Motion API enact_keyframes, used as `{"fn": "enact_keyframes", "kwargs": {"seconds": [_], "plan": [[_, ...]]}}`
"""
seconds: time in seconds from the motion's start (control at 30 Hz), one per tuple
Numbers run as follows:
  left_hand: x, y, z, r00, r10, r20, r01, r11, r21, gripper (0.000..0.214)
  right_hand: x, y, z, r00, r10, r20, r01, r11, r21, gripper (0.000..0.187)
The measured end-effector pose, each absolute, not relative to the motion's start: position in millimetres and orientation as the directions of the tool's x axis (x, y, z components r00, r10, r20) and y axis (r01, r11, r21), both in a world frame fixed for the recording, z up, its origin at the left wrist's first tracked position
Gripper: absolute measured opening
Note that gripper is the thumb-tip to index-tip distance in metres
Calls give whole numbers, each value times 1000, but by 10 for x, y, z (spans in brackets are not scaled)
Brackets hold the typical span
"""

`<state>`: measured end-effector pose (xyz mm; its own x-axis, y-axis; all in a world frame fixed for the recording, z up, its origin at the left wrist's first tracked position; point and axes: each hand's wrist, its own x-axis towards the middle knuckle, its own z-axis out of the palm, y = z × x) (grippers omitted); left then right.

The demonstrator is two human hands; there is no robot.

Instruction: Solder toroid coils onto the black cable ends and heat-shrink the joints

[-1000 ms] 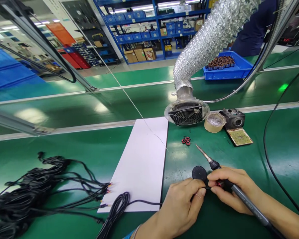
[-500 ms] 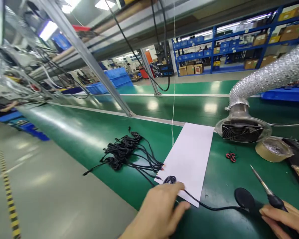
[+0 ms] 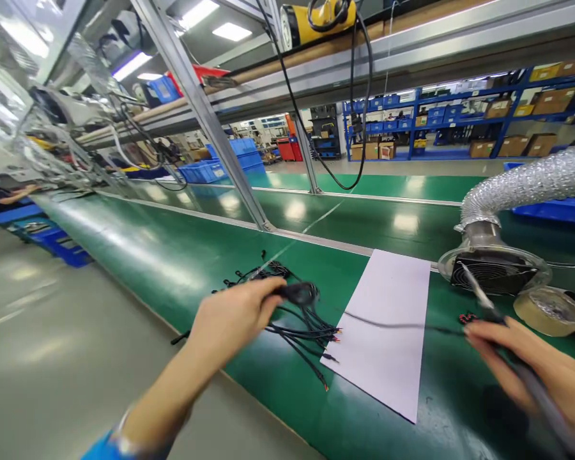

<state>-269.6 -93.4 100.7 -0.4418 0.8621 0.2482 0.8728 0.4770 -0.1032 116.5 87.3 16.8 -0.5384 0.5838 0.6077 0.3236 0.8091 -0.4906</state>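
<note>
Long green surface (image 3: 163, 255) runs far left. Left hand (image 3: 234, 313) pinches a coiled black cable (image 3: 303, 292) near more black cables (image 3: 306, 333); right hand (image 3: 539, 348) grips a grey soldering iron (image 3: 541, 397). Likely moving cable; next calls for gentle lowering.

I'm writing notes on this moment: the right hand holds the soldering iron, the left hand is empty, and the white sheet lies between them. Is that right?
Not quite: the left hand is not empty. The head view shows it holding a coiled black cable. The right hand does hold the soldering iron, and the white sheet lies between them.
</note>
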Motion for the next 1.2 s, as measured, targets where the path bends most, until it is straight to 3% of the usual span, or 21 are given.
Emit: {"fn": "enact_keyframes", "kwargs": {"seconds": [0.03,0.1,0.27,0.43,0.6,0.8,0.97,1.2], "plan": [[-2882,-721,1087,-453,864,220,864,486,-133,34,919,976,175,-559,514,651,309,857,-412,25],[-3191,-237,1148,-456,877,152,865,477,-155,37,422,1251,101,-605,479,635,305,877,-371,19],[-3633,719,766,-483,873,70,866,488,-109,34,-322,1924,-367,-610,541,579,413,841,-350,18],[-3812,1017,275,-473,880,-37,880,469,-78,34,-347,2137,-591,-607,583,540,479,811,-337,26],[-3760,973,240,-446,893,-59,894,442,-71,38,-305,2115,-525,-624,544,560,448,837,-314,25],[-3193,771,515,-409,911,48,913,409,7,33,-43,1698,-142,-562,458,689,349,886,-305,14],[-2244,702,570,-170,985,-2,964,167,205,30,780,1148,220,-485,424,765,293,903,-315,24],[-928,1011,166,103,986,-128,910,-41,413,32,1925,815,-179,-360,574,736,457,796,-397,32]]}}
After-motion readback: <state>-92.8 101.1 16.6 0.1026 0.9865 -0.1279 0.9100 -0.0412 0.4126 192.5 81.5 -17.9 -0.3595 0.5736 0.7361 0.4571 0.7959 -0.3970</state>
